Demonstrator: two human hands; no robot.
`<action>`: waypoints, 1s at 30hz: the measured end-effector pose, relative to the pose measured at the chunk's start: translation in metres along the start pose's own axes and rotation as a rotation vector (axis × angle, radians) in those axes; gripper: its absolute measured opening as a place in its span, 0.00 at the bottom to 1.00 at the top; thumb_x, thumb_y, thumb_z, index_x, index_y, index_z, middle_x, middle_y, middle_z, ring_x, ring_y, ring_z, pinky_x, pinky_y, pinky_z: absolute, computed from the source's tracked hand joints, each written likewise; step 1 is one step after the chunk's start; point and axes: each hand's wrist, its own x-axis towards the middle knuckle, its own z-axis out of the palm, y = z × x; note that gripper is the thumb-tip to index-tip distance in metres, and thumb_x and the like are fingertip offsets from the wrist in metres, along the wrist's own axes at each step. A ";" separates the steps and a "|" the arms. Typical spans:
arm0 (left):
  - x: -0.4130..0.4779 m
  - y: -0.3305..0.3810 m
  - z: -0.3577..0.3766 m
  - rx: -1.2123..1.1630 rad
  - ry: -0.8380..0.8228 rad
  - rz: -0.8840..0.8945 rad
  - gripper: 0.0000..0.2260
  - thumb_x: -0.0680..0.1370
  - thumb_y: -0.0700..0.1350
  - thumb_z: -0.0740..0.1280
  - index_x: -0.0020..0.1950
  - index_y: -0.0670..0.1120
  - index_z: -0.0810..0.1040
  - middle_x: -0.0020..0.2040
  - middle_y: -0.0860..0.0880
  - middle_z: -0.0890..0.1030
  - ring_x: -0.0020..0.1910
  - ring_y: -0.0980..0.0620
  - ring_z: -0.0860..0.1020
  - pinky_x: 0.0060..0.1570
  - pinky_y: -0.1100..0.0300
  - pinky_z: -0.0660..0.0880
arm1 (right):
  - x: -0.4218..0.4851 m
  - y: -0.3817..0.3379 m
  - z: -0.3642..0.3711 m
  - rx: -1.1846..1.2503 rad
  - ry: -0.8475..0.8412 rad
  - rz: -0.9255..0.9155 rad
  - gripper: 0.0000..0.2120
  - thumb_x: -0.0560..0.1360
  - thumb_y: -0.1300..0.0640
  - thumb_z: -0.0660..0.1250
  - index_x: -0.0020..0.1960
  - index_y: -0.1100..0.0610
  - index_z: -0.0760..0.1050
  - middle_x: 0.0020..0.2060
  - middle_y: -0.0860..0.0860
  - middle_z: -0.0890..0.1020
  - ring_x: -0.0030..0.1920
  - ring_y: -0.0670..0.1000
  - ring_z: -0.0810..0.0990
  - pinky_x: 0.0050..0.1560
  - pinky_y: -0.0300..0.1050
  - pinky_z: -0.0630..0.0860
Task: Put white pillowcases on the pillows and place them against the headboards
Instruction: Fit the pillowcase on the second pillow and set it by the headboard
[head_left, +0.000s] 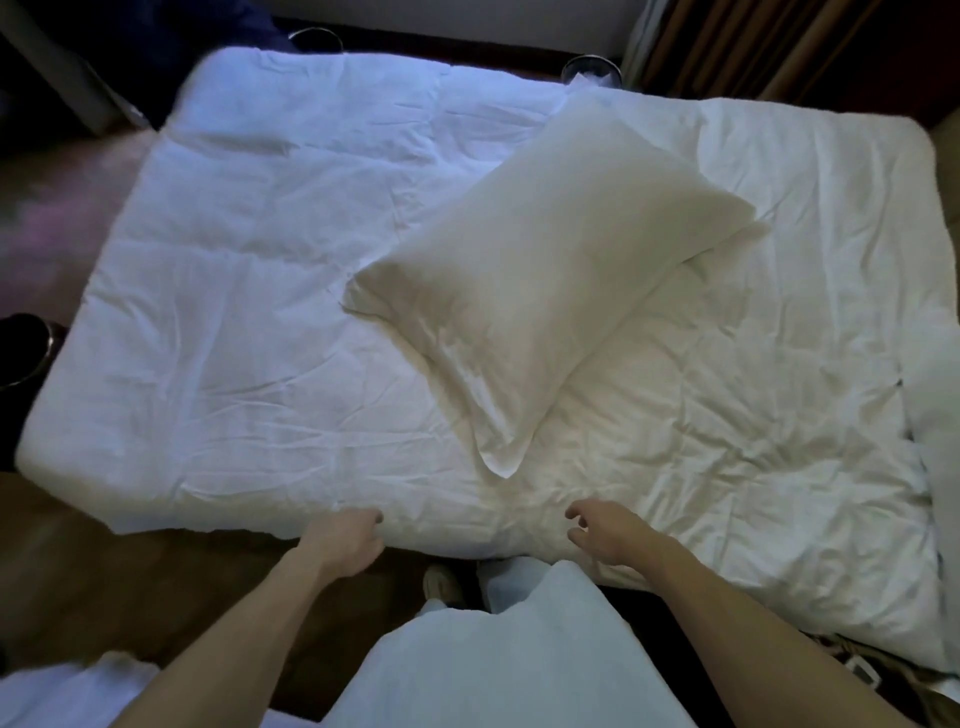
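A pillow (540, 280) in a white pillowcase lies diagonally on the white duvet (249, 322), its loose flap end pointing toward me. My left hand (345, 540) hangs over the near edge of the duvet with fingers loosely curled and nothing in them. My right hand (605, 532) hovers just above the duvet edge, fingers relaxed and slightly bent, holding nothing. Both hands are short of the pillow's near corner and do not touch it.
The bed fills most of the view. Two round glass-like objects stand beyond its far edge, one (314, 39) at the left and one (592, 70) near the middle. Curtains (737, 47) hang at the far right. Dark wooden floor (78, 571) lies at my left.
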 end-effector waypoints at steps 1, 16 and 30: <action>0.008 0.013 -0.010 -0.004 -0.017 0.009 0.21 0.81 0.56 0.58 0.74 0.52 0.67 0.70 0.50 0.74 0.67 0.50 0.73 0.66 0.52 0.70 | 0.007 0.008 -0.007 -0.005 -0.011 -0.005 0.21 0.81 0.50 0.60 0.72 0.53 0.68 0.66 0.52 0.76 0.64 0.53 0.75 0.62 0.45 0.71; 0.118 0.183 -0.104 0.081 0.013 0.067 0.20 0.81 0.56 0.57 0.71 0.50 0.70 0.65 0.49 0.77 0.61 0.48 0.77 0.55 0.52 0.75 | 0.067 0.122 -0.086 0.148 -0.034 0.062 0.20 0.81 0.49 0.59 0.72 0.53 0.69 0.63 0.52 0.78 0.61 0.52 0.77 0.61 0.46 0.73; 0.226 0.202 -0.187 -0.586 0.142 -0.357 0.46 0.69 0.74 0.62 0.74 0.41 0.66 0.72 0.38 0.69 0.69 0.38 0.70 0.67 0.45 0.70 | 0.097 0.131 -0.115 0.293 -0.027 0.166 0.19 0.81 0.50 0.58 0.71 0.51 0.69 0.61 0.51 0.79 0.57 0.52 0.78 0.56 0.48 0.76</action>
